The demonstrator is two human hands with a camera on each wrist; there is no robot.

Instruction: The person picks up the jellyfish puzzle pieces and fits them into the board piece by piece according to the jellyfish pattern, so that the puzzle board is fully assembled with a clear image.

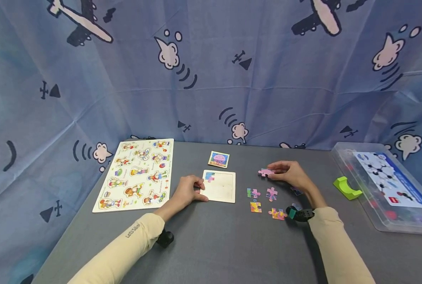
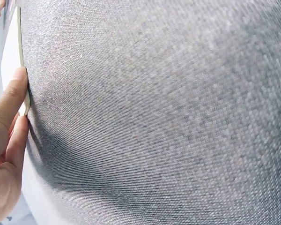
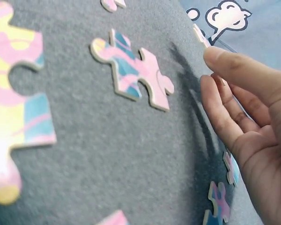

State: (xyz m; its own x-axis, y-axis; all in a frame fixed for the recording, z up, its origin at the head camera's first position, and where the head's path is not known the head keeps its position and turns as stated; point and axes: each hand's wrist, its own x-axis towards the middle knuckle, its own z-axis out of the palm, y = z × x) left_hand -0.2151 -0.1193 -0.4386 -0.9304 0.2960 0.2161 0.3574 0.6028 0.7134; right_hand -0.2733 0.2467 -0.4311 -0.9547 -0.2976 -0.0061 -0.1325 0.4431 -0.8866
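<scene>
My left hand (image 1: 186,192) grips the lower left edge of a small square puzzle tray (image 1: 225,192). In the left wrist view the thumb and a finger pinch the corner of that pale tray (image 2: 12,54). One jigsaw piece (image 1: 210,177) lies in the tray's upper left corner. To the right, my right hand (image 1: 292,174) pinches a pink jigsaw piece (image 1: 265,172) between thumb and fingertips, above the table. The right wrist view shows just a sliver of that held piece (image 3: 200,34) past the thumb. Loose pieces lie below this hand, among them a pink-and-blue one (image 3: 133,70).
A small jellyfish picture (image 1: 219,159) lies behind the tray. To the left is a large board of figures (image 1: 136,175). A green curved block (image 1: 346,188) touches a clear plastic case (image 1: 378,221) at the right. A patterned curtain (image 1: 211,79) hangs behind the grey table.
</scene>
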